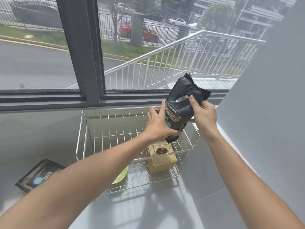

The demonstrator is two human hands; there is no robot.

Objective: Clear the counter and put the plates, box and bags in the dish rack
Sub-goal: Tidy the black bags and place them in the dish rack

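While two hands [158, 124] hold one bag [181, 106].

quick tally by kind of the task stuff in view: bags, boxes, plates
bags: 2, a black bag held over the dish rack by both hands, a second bag flat on the counter
boxes: 1, wooden box in the rack
plates: 1, green plate, partly hidden by an arm
total: 4
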